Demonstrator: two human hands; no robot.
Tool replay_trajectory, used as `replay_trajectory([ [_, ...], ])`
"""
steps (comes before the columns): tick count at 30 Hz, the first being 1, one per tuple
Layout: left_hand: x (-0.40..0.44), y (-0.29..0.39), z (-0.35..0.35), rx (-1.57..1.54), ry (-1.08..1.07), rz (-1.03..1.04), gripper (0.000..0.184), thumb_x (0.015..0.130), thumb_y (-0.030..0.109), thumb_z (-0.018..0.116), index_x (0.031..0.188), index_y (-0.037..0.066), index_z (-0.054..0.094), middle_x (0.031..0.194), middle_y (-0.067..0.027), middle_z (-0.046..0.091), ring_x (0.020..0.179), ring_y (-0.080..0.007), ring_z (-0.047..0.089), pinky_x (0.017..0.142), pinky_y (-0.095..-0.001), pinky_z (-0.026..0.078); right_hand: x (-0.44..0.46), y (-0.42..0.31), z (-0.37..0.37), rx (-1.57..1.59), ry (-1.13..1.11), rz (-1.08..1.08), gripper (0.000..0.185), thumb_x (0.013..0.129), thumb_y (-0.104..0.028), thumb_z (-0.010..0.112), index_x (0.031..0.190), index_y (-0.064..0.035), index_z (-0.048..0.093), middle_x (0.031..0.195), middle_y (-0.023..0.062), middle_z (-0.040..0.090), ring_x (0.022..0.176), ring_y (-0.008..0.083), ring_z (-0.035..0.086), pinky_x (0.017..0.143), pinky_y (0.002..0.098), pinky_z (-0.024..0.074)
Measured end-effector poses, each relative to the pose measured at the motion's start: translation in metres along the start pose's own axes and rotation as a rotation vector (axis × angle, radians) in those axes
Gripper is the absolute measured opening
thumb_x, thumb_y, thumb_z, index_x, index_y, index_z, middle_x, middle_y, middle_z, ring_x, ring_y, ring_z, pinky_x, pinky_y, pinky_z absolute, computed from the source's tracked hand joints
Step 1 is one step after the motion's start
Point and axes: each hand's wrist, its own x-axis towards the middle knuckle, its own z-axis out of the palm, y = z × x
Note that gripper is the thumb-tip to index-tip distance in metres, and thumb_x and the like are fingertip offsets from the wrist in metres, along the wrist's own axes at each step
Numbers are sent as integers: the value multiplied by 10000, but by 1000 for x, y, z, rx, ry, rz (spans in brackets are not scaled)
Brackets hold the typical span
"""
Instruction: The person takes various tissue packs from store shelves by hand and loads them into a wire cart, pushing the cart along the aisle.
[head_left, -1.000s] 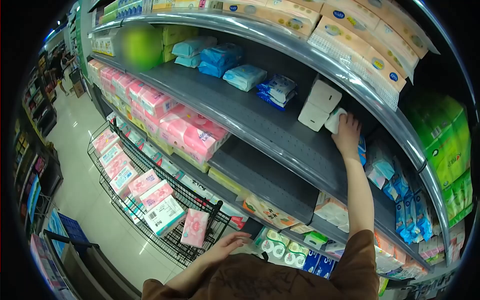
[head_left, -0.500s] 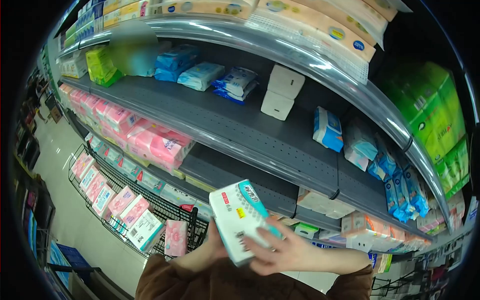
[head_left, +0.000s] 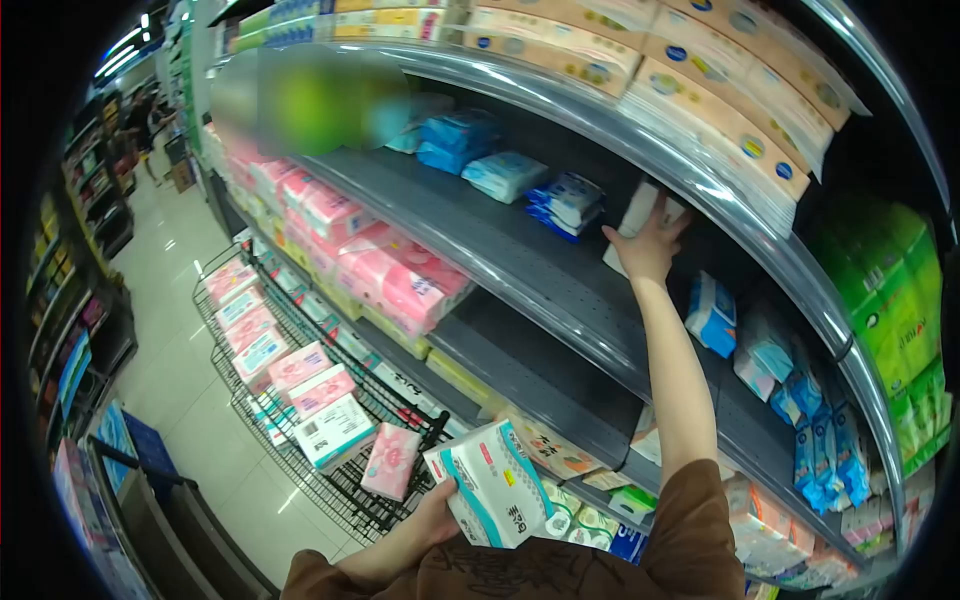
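Note:
Low in front of me, my left hand (head_left: 432,515) grips the lower left edge of a white and teal tissue pack (head_left: 495,485), which is tilted with its printed face up. My right hand (head_left: 652,240) reaches up to the grey shelf, thumb and fingers spread over a plain white pack (head_left: 638,208). The hand covers much of that pack, and I cannot tell how firmly it is touched. To the left on the same shelf lie blue and white wipes packs (head_left: 568,203); to the right is another blue and white pack (head_left: 711,312).
A black wire shopping cart (head_left: 345,500) at lower left carries several pink and white tissue packs (head_left: 392,460). Pink bundles (head_left: 400,280) fill the lower shelf. A clear curved shelf edge (head_left: 690,150) runs above my right hand. Green packs (head_left: 880,310) stand at far right.
My right hand has left the tissue pack and moved up to the white pack on the shelf. My left hand still holds the tissue pack, now lower. The view has turned left.

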Motion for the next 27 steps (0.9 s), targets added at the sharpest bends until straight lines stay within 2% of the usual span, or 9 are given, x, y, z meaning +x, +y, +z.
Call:
replay_trajectory([
  [4,-27,2,-8,148,-42,265,711,826,290,751,1416,59,428,1359,-134,565,1231,-326,562,1052,-515,448,6,-27,12,-76,3,183,1153,677,-327,859,1556,-327,112,1577,239,-5,1180,544,477,888,607,502],
  [10,-48,-1,-12,169,68,298,711,840,317,726,1416,31,422,1367,-155,556,1247,-344,542,1077,-539,410,1,-18,4,-48,56,189,965,689,-196,812,1477,-270,259,1557,215,70,1183,552,474,909,607,488],
  [14,-42,-4,-10,123,85,190,700,867,339,686,1433,34,409,1386,-168,538,1273,-370,514,1099,-557,374,-18,15,-23,12,82,-45,900,688,-171,827,1456,-240,363,1543,238,158,1221,489,462,991,553,446],
  [16,-34,-6,-5,58,59,111,650,884,313,682,1411,35,422,1364,-154,553,1256,-341,534,1070,-524,417,-38,29,-53,-23,24,-183,866,674,-155,832,1428,-218,411,1528,241,189,1229,483,452,1015,532,426],
  [21,-9,-15,-1,42,9,-68,572,945,295,597,1420,36,412,1387,-151,537,1281,-339,514,1100,-514,383,-101,59,-141,-108,25,-598,825,571,-79,838,1318,-252,532,1506,233,227,1198,404,481,962,494,425],
  [23,0,-16,17,106,28,-113,547,968,293,553,1428,36,406,1405,-154,523,1299,-341,497,1119,-512,357,-121,70,-180,-46,124,-756,746,580,-66,826,1246,-257,552,1485,218,251,1170,430,484,906,498,458],
  [24,5,-21,23,320,26,-113,692,968,468,481,1496,51,319,1495,-182,419,1372,-394,399,1143,-569,288,-132,74,-201,-15,142,-799,726,582,-63,823,1228,-258,556,1481,216,254,1169,444,483,894,502,468],
  [26,10,-29,33,221,49,-181,586,987,365,491,1459,40,366,1449,-166,474,1342,-360,444,1138,-530,314,-154,78,-237,94,230,-883,689,590,-54,810,1192,-263,548,1468,239,256,1193,502,466,877,520,499],
  [27,11,-34,37,171,65,-207,534,997,314,496,1440,35,390,1426,-158,502,1327,-344,466,1136,-511,328,-172,73,-263,70,196,-830,748,620,-68,841,1249,-282,498,1487,263,184,1249,502,446,932,527,501],
])
